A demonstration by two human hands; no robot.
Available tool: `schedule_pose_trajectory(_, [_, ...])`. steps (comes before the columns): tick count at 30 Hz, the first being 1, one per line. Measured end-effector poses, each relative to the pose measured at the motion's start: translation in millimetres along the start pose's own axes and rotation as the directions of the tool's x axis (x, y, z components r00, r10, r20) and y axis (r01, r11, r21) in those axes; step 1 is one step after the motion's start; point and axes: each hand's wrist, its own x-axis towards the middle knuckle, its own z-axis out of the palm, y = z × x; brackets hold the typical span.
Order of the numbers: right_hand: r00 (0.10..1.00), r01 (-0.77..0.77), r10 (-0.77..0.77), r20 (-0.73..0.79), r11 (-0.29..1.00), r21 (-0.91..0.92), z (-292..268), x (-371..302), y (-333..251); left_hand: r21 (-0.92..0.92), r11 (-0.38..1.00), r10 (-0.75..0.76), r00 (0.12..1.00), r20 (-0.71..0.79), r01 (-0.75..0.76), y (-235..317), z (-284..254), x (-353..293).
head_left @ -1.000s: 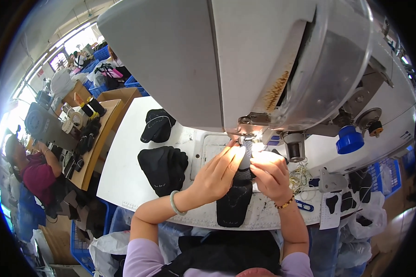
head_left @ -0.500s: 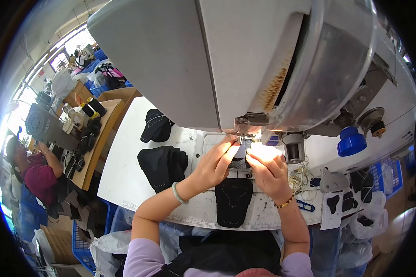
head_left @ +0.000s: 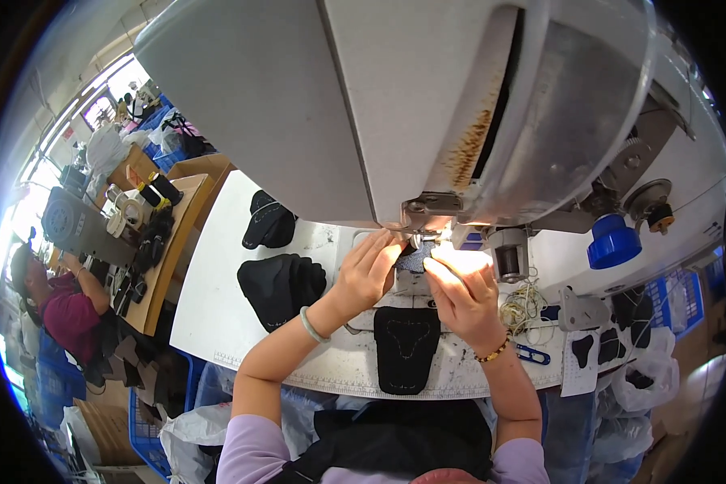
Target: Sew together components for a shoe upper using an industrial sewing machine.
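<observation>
At the lit needle area of a large grey-white sewing machine (head_left: 258, 105), my two hands work on a small grey fabric piece (head_left: 416, 258). Its left side is pinched by the closed fingers of my left hand (head_left: 365, 270). My right hand (head_left: 466, 297) grips the opposite side with thumb and forefinger, close to the metal presser foot (head_left: 427, 239). The machine head partly hides the piece. Just below my hands lies a black fabric piece (head_left: 407, 351) bearing a light stitched outline.
Left on the white table are a stack of black pieces (head_left: 278, 290) and a smaller pile (head_left: 268, 222). Tangled thread (head_left: 527, 310) and blue thread snips (head_left: 532, 355) lie right of my wrist. Beyond the table's left edge a person in a maroon top (head_left: 68, 310) sits working.
The view has shifted slightly. At the needle, the fabric piece has turned or slid, so more of its grey surface shows. My hands have moved with it, still gripping.
</observation>
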Motion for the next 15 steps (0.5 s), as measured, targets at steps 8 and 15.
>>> schedule_pose_trajectory(8, [0.996, -0.074, 0.074, -0.06, 0.997, 0.0, 8, -1, 2, -0.368, 0.904, -0.165, 0.972, 0.168, 0.217, -14, -37, 13])
schedule_pose_trajectory(15, [0.993, -0.104, 0.105, -0.048, 0.994, 0.021, 10, -1, 6, -0.197, 0.5, -0.588, 0.497, 0.638, 0.843, -45, -21, 36])
